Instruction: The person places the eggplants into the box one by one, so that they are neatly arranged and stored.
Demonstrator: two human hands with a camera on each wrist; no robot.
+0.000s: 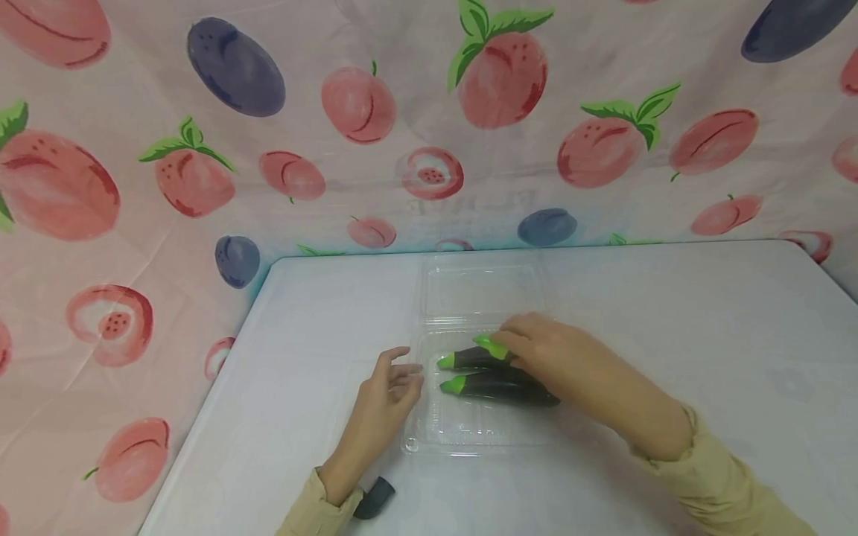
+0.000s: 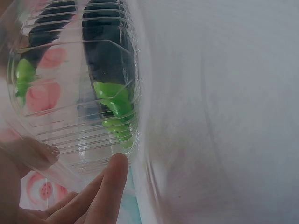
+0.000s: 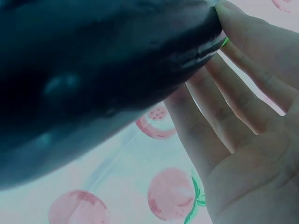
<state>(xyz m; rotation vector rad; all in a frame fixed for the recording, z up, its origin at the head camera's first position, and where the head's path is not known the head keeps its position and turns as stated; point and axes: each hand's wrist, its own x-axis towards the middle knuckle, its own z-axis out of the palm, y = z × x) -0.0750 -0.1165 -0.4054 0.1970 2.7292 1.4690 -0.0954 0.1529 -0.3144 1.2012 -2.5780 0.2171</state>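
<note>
My right hand (image 1: 546,353) grips a dark purple eggplant (image 3: 93,84) near its bright green stem end, thumb on one side and fingers on the other. Beneath that hand, a clear plastic clamshell box (image 1: 462,435) lies opened flat, its lid (image 1: 482,290) toward the back. Two more eggplants lie side by side in the base: a front one (image 1: 499,385) and a rear one (image 1: 472,359), green ends pointing left. At the box's left side my left hand (image 1: 382,398) has its fingers loosely bent, fingertips at the ridged wall (image 2: 70,140); firm contact is unclear.
A white table (image 1: 704,335) carries the box. Behind it and to its left hangs a pink cloth (image 1: 402,45) printed with peaches. A small black object (image 1: 375,497) shows beside the left wrist.
</note>
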